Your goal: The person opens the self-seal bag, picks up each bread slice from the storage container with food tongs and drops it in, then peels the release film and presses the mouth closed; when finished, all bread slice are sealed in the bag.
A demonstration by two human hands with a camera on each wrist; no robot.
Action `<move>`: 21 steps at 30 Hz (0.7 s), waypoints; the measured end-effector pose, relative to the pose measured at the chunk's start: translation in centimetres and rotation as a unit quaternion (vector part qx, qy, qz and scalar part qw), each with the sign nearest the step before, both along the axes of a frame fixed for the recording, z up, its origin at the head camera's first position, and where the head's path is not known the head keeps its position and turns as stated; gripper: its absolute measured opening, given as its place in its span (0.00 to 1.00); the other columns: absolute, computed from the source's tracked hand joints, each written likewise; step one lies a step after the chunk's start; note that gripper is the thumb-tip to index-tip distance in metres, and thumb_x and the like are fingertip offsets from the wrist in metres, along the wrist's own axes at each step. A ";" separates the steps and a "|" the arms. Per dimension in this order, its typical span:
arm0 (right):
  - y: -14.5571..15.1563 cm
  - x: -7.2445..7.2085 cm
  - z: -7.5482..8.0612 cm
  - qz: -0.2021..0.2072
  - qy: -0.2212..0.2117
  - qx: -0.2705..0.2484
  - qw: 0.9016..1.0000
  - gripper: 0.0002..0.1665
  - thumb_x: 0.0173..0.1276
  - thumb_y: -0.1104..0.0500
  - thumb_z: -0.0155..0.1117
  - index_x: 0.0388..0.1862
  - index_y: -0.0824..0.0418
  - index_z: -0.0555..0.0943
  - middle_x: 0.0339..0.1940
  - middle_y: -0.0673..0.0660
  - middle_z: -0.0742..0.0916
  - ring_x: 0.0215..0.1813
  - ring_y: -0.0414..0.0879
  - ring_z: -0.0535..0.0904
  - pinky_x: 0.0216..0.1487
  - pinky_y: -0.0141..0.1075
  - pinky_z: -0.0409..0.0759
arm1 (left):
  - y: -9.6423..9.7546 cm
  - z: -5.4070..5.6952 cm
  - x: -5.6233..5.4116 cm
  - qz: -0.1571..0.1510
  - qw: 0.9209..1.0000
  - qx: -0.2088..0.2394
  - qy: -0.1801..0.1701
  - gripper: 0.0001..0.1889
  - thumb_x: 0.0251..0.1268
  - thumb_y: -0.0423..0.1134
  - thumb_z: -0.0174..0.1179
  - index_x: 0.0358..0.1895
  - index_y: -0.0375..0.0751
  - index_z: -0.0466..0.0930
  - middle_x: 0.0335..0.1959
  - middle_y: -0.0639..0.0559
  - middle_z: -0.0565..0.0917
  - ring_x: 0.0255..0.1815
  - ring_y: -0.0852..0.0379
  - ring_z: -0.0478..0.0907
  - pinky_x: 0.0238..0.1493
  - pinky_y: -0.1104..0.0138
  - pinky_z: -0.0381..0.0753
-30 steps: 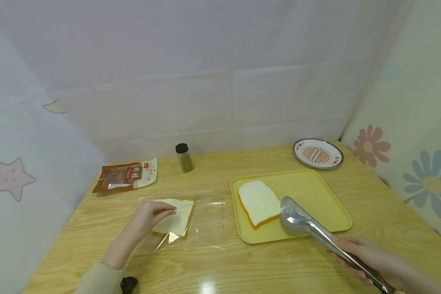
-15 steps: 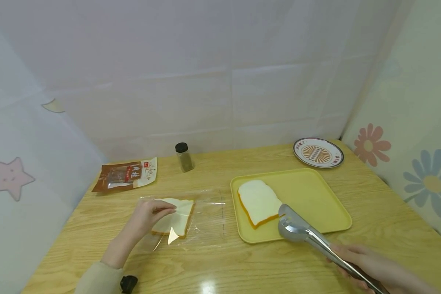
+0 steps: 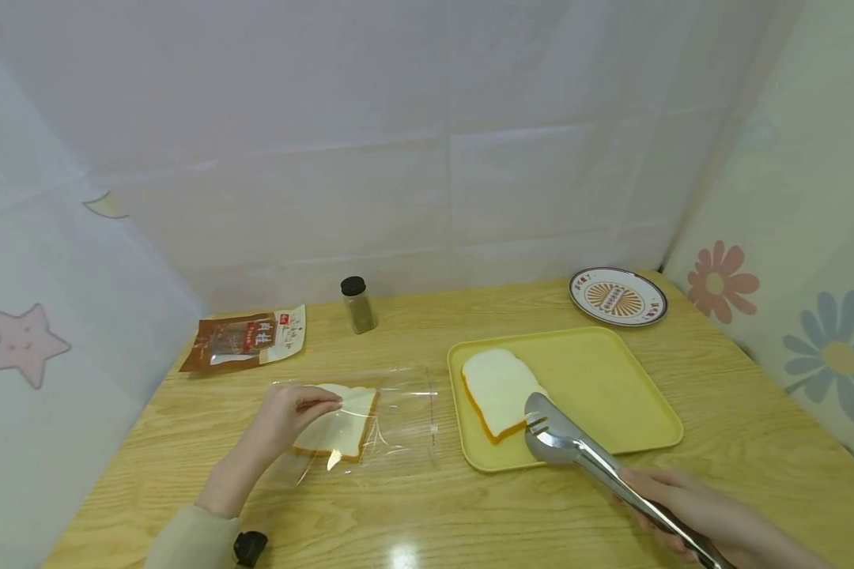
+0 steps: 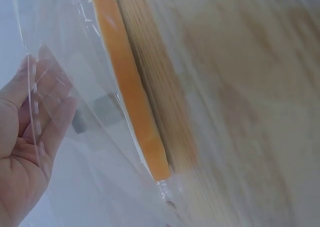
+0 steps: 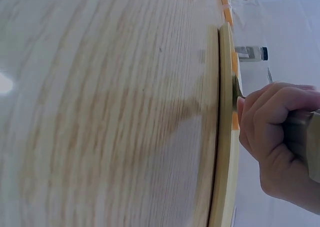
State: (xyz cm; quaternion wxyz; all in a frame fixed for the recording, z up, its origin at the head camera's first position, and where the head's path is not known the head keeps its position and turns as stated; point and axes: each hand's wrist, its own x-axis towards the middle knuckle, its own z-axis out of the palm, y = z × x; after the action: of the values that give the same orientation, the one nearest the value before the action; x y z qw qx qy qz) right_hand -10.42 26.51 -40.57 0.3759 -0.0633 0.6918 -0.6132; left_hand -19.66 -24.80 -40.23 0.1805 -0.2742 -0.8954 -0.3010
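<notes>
My left hand pinches the upper layer of a clear plastic bag, holding it raised over the bread slice inside. The left wrist view shows the fingers at the film, beside the slice's orange crust. At the right, my right hand grips metal tongs, its fingers curled round the handle in the right wrist view. The tongs' head overlaps the near right corner of a second bread slice, which lies on the yellow tray.
A brown-and-white food packet lies at the back left. Right of it a small black-capped jar stands upright. A printed plate is behind the tray at the back right. White cloth walls border the table.
The tongs and my right hand have shifted left, bringing the tongs' head further over the slice's corner on the tray. My left hand stays put on the bag.
</notes>
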 end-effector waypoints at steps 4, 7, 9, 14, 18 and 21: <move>-0.6 -0.2 -0.1 -0.010 0.015 0.015 1.000 0.29 0.78 0.45 0.38 0.43 0.70 0.74 0.23 0.48 0.78 0.15 0.33 0.67 0.15 0.24 0.68 | -0.1 0.0 -0.1 0.004 1.000 -0.001 0.000 0.05 0.51 0.29 0.67 0.32 0.37 0.88 0.29 0.49 0.88 0.29 0.58 0.85 0.30 0.76 0.82; -1.0 -0.5 -0.1 -0.015 0.019 0.023 0.999 0.28 0.77 0.44 0.39 0.35 0.67 0.75 0.18 0.46 0.77 0.14 0.33 0.67 0.15 0.24 0.68 | -0.1 0.0 -0.1 0.007 1.000 -0.007 0.006 0.05 0.51 0.30 0.67 0.33 0.38 0.88 0.30 0.50 0.88 0.29 0.60 0.85 0.30 0.77 0.82; -1.2 -0.8 0.0 -0.016 0.016 0.025 0.999 0.28 0.77 0.44 0.39 0.31 0.65 0.74 0.15 0.45 0.75 0.13 0.33 0.67 0.15 0.24 0.68 | -0.1 0.0 -0.2 0.008 1.000 -0.011 0.009 0.05 0.52 0.30 0.67 0.33 0.39 0.88 0.30 0.50 0.88 0.29 0.60 0.85 0.29 0.76 0.82; -1.7 -1.7 0.0 -0.020 0.021 0.029 0.999 0.28 0.77 0.42 0.39 0.30 0.63 0.73 0.12 0.44 0.74 0.13 0.32 0.67 0.13 0.24 0.68 | -0.1 0.0 -0.1 0.013 1.000 -0.013 -0.002 0.05 0.53 0.31 0.67 0.33 0.39 0.88 0.30 0.49 0.88 0.29 0.60 0.85 0.29 0.76 0.83; -2.0 -2.3 -0.2 -0.020 0.040 0.031 0.999 0.28 0.77 0.43 0.40 0.36 0.67 0.74 0.16 0.46 0.76 0.13 0.33 0.67 0.13 0.24 0.68 | 0.0 0.1 -0.1 0.016 1.000 -0.015 -0.014 0.05 0.54 0.32 0.66 0.34 0.39 0.88 0.31 0.50 0.88 0.29 0.60 0.85 0.30 0.76 0.83; -2.4 -2.8 -0.3 -0.022 0.049 0.030 0.998 0.29 0.77 0.44 0.41 0.40 0.69 0.73 0.18 0.47 0.76 0.14 0.33 0.66 0.14 0.23 0.68 | 0.0 0.1 -0.1 0.016 1.000 -0.016 -0.015 0.05 0.54 0.32 0.66 0.34 0.39 0.88 0.31 0.50 0.88 0.30 0.59 0.85 0.31 0.75 0.83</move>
State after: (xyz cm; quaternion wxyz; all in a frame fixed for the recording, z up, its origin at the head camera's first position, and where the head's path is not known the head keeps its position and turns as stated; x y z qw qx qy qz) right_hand -13.20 24.16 -40.91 0.3298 -0.0670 0.7285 -0.5967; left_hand -19.75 -24.81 -40.12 0.1673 -0.2578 -0.9069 -0.2882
